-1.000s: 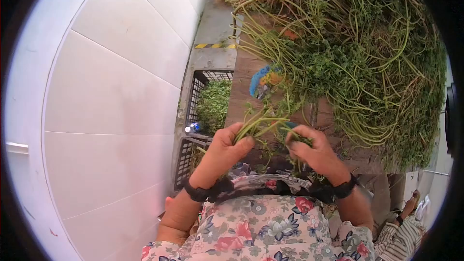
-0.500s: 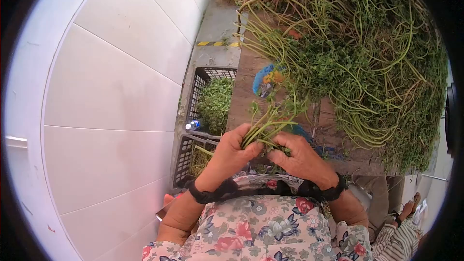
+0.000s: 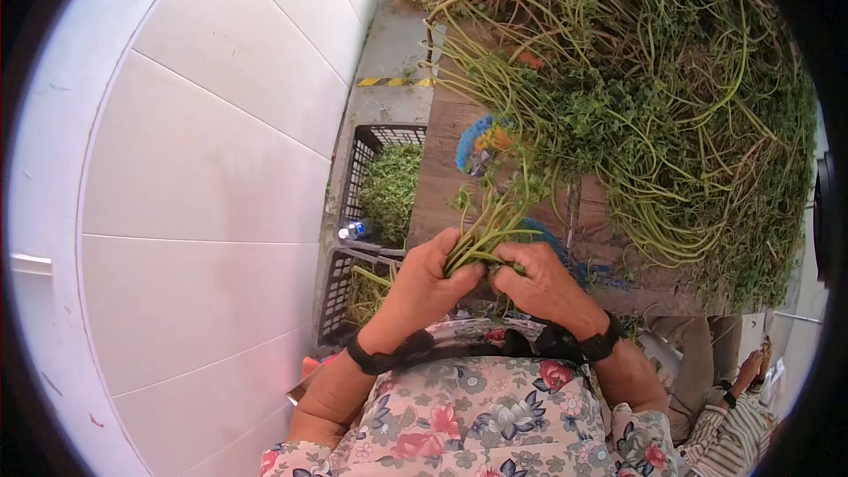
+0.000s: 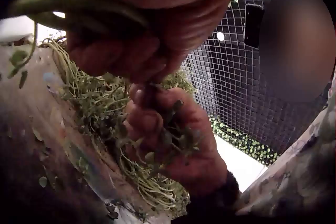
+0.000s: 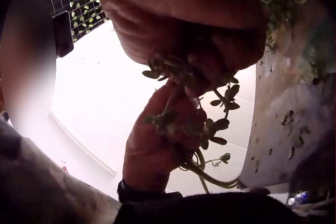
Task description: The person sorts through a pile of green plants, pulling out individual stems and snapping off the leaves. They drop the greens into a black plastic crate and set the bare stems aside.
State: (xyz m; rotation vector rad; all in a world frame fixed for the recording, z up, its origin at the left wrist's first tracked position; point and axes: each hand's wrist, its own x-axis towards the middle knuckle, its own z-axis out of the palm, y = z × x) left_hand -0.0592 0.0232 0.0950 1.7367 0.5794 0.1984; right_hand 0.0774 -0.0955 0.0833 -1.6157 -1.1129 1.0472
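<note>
A small bunch of green leafy stems point(image 3: 484, 228) fans upward from my left hand point(image 3: 422, 281), which grips it between thumb and fingers. Close beside it, my right hand point(image 3: 541, 284) pinches the lower part of the same bunch, thumb almost meeting the left thumb. In the left wrist view, leafy tips point(image 4: 176, 134) poke out from the curled fingers of the right hand point(image 4: 197, 155). Small rounded leaves point(image 5: 218, 127) dangle below the right fingers in the right wrist view. The large heap of long-stemmed greens point(image 3: 680, 115) lies beyond the hands on the wooden table point(image 3: 446, 146).
Left of the table stands a black crate point(image 3: 389, 134) of leafy greens, with a bottle point(image 3: 353, 230) at its near end. A second crate point(image 3: 338, 287) holding stems is nearer. A blue and orange item point(image 3: 477, 146) lies on the table. Another person point(image 3: 738, 424) is at lower right.
My right hand, blurred and apart with a sprig a second ago, has moved left against the bunch. My left hand has shifted slightly right, still gripping the stems.
</note>
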